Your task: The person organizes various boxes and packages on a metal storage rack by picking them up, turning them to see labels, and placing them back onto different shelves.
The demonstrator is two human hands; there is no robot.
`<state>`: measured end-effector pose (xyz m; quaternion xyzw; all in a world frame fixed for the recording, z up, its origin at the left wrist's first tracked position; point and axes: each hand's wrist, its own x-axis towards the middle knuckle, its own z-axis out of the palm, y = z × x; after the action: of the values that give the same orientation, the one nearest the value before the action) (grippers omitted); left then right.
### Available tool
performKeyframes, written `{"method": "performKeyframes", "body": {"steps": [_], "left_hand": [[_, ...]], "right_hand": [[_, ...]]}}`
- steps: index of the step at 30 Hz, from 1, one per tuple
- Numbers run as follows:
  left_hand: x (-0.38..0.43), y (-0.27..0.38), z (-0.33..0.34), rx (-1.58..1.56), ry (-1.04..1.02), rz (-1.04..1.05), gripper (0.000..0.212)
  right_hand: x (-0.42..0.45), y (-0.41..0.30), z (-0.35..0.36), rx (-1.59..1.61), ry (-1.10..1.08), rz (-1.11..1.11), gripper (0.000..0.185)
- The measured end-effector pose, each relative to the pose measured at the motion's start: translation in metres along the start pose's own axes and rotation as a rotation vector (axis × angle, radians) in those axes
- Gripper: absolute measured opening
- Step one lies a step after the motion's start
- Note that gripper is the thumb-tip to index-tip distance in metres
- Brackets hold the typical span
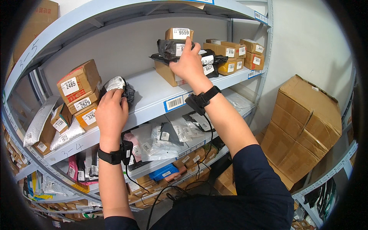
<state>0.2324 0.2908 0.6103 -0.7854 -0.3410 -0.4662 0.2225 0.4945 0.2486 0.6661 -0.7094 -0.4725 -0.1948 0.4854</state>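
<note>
My left hand (112, 113) rests on a black plastic-wrapped parcel (130, 93) with a white label, beside a stack of cardboard boxes (93, 72) on the metal shelf (143, 99). Whether its fingers grip the parcel cannot be told. At the centre right, my right hand (188, 61) reaches over another stack, thumb and fingers spread against a black plastic parcel (166, 49). A small cardboard box (172, 33) lies on top of that parcel. Beneath it are more black plastic packages (220, 59) and a larger cardboard box (166, 72). My right palm's contact is hidden.
More small boxes (217, 49) stand at the shelf's right end. White padded mailers (43, 123) lie at its left end. Bagged parcels (152, 141) fill the shelf below. A large cardboard box (302, 129) stands at the right. Black cables (161, 191) hang from my wrist straps.
</note>
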Motion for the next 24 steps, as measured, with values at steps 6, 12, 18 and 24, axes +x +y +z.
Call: {"method": "performKeyframes", "body": {"steps": [6,12,18,24], "left_hand": [[0.000,0.001,0.002,-0.008,0.018,0.011,0.023],[0.000,0.000,0.001,0.004,0.005,-0.003,0.023],[0.001,0.002,0.001,0.001,0.013,-0.004,0.023],[0.000,0.000,0.000,-0.030,-0.002,-0.014,0.023]], "right_hand": [[-0.002,0.009,0.012,0.014,0.090,-0.053,0.101],[-0.003,0.015,0.018,0.131,0.167,-0.101,0.092],[0.004,0.015,0.011,0.225,0.266,-0.153,0.084],[0.027,0.010,-0.021,0.193,0.268,-0.152,0.082]]}}
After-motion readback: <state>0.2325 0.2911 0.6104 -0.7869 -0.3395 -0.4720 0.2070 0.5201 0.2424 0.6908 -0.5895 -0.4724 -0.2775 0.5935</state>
